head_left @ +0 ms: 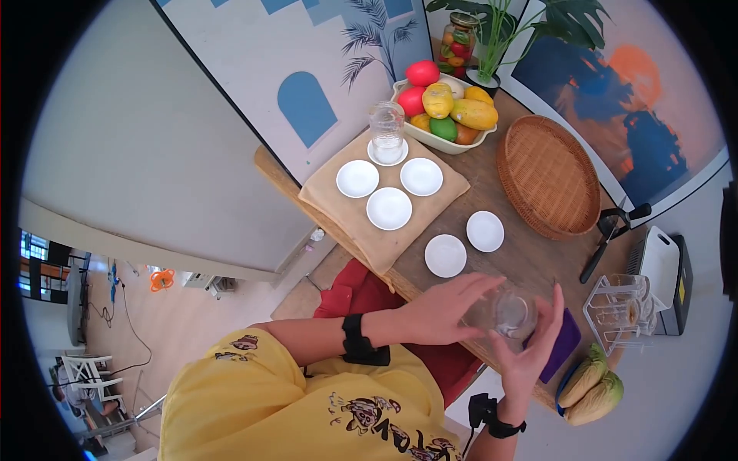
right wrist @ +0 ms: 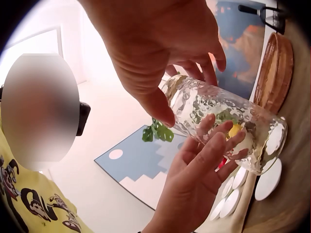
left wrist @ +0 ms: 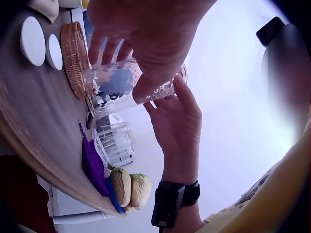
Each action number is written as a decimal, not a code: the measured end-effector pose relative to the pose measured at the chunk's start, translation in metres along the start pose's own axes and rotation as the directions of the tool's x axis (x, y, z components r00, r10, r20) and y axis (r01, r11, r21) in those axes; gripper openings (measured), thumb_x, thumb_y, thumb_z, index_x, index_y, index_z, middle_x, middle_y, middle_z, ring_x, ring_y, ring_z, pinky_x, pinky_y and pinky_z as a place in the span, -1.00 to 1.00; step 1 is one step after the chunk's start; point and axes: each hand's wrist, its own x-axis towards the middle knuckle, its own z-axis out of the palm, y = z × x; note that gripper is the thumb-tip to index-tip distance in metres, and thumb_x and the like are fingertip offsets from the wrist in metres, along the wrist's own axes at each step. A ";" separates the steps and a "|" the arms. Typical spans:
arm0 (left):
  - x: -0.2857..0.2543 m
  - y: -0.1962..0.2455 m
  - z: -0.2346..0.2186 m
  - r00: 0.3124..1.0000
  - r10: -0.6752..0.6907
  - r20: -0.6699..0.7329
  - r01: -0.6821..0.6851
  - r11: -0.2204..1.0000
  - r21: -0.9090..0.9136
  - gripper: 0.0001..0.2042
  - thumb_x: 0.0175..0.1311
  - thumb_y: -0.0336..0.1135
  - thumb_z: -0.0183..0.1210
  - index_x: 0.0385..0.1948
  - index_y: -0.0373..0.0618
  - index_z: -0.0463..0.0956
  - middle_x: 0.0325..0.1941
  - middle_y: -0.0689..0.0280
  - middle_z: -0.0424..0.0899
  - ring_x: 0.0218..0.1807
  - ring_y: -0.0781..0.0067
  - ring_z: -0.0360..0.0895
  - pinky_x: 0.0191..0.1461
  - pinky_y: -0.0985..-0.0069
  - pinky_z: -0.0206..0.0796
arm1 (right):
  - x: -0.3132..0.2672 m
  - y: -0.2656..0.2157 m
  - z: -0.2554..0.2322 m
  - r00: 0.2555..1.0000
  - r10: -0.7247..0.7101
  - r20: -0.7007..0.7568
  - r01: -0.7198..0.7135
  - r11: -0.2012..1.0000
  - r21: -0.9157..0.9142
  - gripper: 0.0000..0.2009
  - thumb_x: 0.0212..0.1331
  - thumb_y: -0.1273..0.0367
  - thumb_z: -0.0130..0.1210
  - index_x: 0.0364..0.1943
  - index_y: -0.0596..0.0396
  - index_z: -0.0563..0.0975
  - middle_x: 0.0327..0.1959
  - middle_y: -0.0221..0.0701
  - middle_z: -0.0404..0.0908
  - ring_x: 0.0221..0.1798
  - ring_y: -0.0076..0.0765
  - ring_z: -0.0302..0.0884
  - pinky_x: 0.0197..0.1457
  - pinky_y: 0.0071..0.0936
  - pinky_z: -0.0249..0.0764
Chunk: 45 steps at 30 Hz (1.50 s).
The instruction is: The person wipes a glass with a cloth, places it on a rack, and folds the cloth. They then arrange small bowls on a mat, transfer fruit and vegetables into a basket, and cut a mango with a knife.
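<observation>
Clear glass tumbler: dimpled, rippled wall, cylindrical, off the surface, between your two hands near its front edge. Your left hand has fingers and thumb curved round the glass from one side; your right hand grips it from the other, fingers partly bent. A black strapped device sits on each of your wrists.

Surface: brown wood, visible grain, paler rim. Just beyond the glass, two round white dishes lie on bare wood. Farther left, a soft tan cloth pad carries four more, smooth and shallow; a second textured glass stands on the rearmost. Behind the pad, a pale, wavy-rimmed bowl is heaped with red, yellow, orange and green fruit. Next to it, a lidded glass jar with colourful contents and a leafy plant.

Right side: round woven wicker tray, low-walled; black-handled tools; a wire rack of clear glassware; purple cloth by your right hand; leafy cabbages in a blue holder at the corner.

Room: blue-and-white arch picture at the left, orange-and-blue picture at the right, plain pale walls. Red seat tucked under the near edge. Far left, light floor, white chair, loose dark cable.
</observation>
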 end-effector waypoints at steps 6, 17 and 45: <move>-0.024 -0.007 -0.027 0.997 -0.047 -0.063 0.054 0.992 0.115 -0.27 0.03 -0.17 0.43 0.29 -0.10 0.29 0.24 0.13 0.45 0.32 0.05 0.39 0.38 0.21 0.26 | 0.003 -0.006 0.035 0.972 -0.056 0.228 0.048 0.998 0.042 0.07 -0.24 0.52 0.46 0.48 0.19 0.06 0.22 -0.16 0.46 0.28 -0.15 0.43 0.38 -0.20 0.30; -0.037 -0.042 -0.153 0.718 -0.212 -0.663 0.410 0.899 0.156 -0.33 -0.04 -0.30 0.50 0.16 -0.16 0.36 0.11 0.11 0.57 0.17 0.18 0.56 0.22 0.30 0.43 | 0.004 0.115 -0.052 0.984 -0.024 -0.176 -0.084 0.811 -0.579 -0.65 0.25 0.49 0.14 0.14 0.19 0.50 0.13 -0.14 0.54 0.23 0.03 0.46 0.33 -0.24 0.31; -0.019 -0.133 -0.195 0.629 -0.116 -0.769 0.326 0.937 0.125 -0.37 -0.02 -0.27 0.52 0.03 -0.27 0.33 0.01 0.03 0.58 0.10 0.15 0.57 0.14 0.28 0.41 | -0.049 0.209 -0.059 0.964 0.015 -0.265 -0.217 0.621 -0.753 -0.65 0.42 0.44 -0.06 0.25 0.14 0.43 0.34 -0.11 0.36 0.38 0.07 0.30 0.41 -0.16 0.24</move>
